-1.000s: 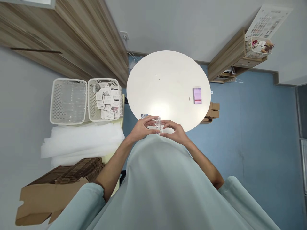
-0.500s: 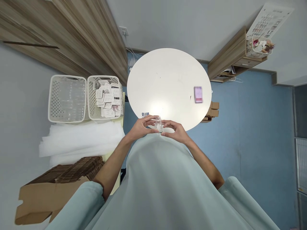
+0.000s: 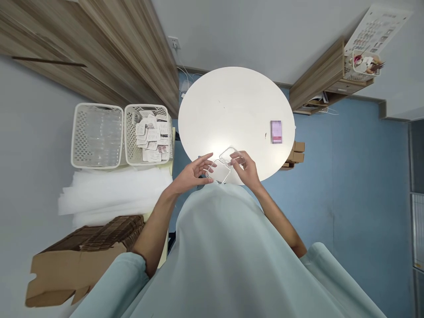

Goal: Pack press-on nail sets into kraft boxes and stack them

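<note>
A clear plastic hinged case [image 3: 220,171] lies spread open between my hands, just above the near edge of the white round table [image 3: 232,101]. Its two see-through halves meet at a hinge in the middle. My left hand [image 3: 194,173] holds the lower left half, thumb and fingers around its outer edge, index finger stretched out. The fingertips of my right hand [image 3: 247,170] pinch the upper right half. No contents can be made out inside the case.
A purple and pink box [image 3: 276,132] sits at the table's right. Left are a basket of clear plastic cases [image 3: 99,137], a basket of printed cards [image 3: 150,137], white foam sheets [image 3: 115,192] and flattened brown cartons [image 3: 109,236]. Small brown boxes [image 3: 296,152] stand beyond the table's right edge.
The clear case has gone from narrow and upright between both hands to spread out in two halves. My right hand has moved slightly up; the left hand's fingers have spread.
</note>
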